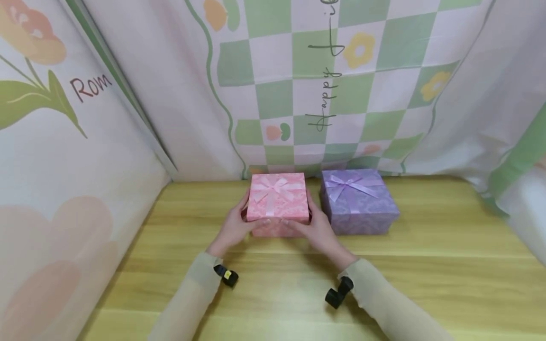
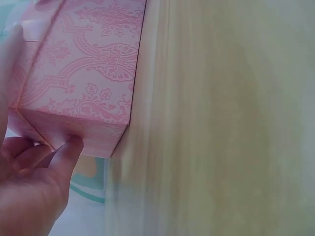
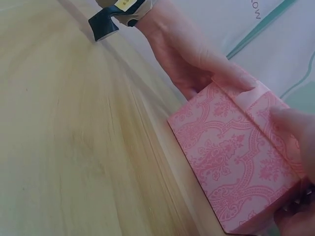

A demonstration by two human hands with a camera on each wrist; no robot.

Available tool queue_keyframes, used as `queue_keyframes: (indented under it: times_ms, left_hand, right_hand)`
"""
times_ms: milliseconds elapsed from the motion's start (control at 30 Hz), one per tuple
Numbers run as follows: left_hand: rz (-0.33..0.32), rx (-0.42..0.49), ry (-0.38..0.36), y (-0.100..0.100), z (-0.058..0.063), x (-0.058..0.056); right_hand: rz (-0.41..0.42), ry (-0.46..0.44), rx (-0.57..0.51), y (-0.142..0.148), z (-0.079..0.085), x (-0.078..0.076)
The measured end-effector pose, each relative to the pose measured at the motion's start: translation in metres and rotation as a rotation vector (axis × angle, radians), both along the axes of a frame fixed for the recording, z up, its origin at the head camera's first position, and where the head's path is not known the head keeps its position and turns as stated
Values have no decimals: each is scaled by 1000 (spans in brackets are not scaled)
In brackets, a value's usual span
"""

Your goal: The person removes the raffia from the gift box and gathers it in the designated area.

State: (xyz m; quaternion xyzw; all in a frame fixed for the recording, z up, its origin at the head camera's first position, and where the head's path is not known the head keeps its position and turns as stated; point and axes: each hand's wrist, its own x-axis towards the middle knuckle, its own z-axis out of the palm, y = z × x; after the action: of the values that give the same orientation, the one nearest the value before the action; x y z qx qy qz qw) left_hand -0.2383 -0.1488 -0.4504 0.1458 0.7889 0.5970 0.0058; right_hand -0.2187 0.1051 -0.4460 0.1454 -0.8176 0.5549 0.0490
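A pink patterned gift box [image 1: 278, 201] with a pale ribbon bow on its lid stands at the back of the wooden table. My left hand [image 1: 234, 225] grips its left side, the thumb lying across the front at the lid's edge. On the opposite side my right hand [image 1: 319, 228] holds it the same way, both thumbs pointing toward each other. In the left wrist view, curled fingers press the end wall of the pink box [image 2: 88, 64]. The right wrist view shows both hands around the box [image 3: 221, 152], its lid seated on the base.
Close to the right of the pink box stands a larger purple gift box [image 1: 362, 215] with a lilac bow. Behind both hangs a green-and-white checked cloth [image 1: 315, 109]. A printed cloth wall [image 1: 85, 189] borders the wooden table [image 1: 273, 284] on the left.
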Motion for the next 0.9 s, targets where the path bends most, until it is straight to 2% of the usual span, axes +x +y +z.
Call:
queue_keyframes:
  times_ms: [233,400,700,900]
  left_hand:
    - [-13,38,22,0,0,-1]
    - [-15,64,22,0,-1,-2]
    - [38,56,46,4,5,-3]
    - [58,-13,29,2,11,0]
  right_hand:
    - [2,37,10,0,3,-1]
    - [8,61,-20,1,3,-4]
    - [-16,61,-71,1,9,-6]
    - [-24,26,-62,0,13,-4]
